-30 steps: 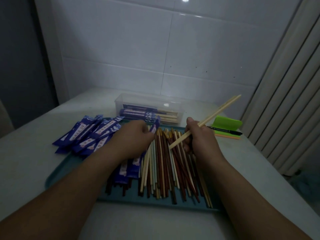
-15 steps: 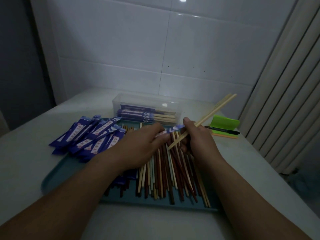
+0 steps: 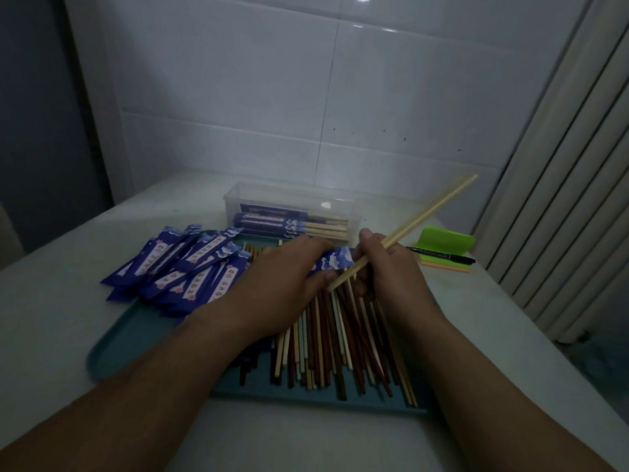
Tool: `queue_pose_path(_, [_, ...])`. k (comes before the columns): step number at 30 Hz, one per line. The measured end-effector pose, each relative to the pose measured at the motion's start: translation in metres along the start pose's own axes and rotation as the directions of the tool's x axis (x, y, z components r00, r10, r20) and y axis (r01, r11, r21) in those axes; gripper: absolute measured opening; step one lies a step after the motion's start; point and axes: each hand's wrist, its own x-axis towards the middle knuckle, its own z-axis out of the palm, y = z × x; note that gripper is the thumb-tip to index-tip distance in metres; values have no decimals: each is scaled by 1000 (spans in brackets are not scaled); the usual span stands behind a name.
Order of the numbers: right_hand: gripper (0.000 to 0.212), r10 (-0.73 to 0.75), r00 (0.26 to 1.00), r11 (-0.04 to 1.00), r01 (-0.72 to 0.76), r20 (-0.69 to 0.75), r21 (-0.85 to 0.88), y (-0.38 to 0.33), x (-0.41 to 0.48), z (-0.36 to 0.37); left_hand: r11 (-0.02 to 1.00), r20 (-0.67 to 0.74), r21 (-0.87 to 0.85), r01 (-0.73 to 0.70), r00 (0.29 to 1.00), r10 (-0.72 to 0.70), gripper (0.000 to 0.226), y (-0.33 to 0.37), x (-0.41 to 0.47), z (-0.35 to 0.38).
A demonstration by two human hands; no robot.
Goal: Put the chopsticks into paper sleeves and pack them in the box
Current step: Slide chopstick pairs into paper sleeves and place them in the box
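Two hands meet above the teal tray (image 3: 136,342). Within the last second the left hand (image 3: 282,277) has left the heap of paper sleeves (image 3: 183,264) and now pinches one blue sleeve (image 3: 335,262) against the lower tips of the pale chopstick pair (image 3: 429,212) gripped by the right hand (image 3: 388,274); insertion probably comes next. A partly filled clear box (image 3: 265,199) stands just behind the hands; pen (image 3: 442,255) and sticky notes (image 3: 446,241) lie to the right. Free air remains up-right, along the pair.

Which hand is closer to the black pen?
Right. The right hand, gripping pale chopsticks, sits just beside the black pen; the left hand, holding a blue sleeve, is farther away.
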Motion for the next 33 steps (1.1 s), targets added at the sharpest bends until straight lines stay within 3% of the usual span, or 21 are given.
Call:
queue_pose_path(2, [46, -11, 994, 1000, 13, -108, 18, 3, 7, -8, 999, 2, 42, 16, 1000, -16, 37, -2, 0, 0])
queue_pose_path(5, [41, 39, 978, 981, 1, -205, 192, 5, 12, -19, 994, 7, 107, 30, 1000, -31, 37, -3, 0, 1])
queue_pose_path(11, [41, 51, 981, 941, 16, -189, 338, 5, 14, -18, 994, 24, 106, 30, 999, -32, 36, -3, 0, 3])
queue_pose_path(20, [43, 11, 993, 975, 16, -118, 222, 4, 10, -11, 997, 76, 73, 1, 997, -7, 41, 1, 0, 3])
queue_pose_path(26, [43, 48, 999, 994, -47, -6, 99, -3, 0, 1, 999, 16, -32, -27, 999, 28, 38, 2, 1, 6])
queue_pose_path(33, [40, 93, 986, 988, -109, 142, 106, -11, -4, 5, 998, 31, 40, -53, 998, 52, 42, 0, 2, 6])
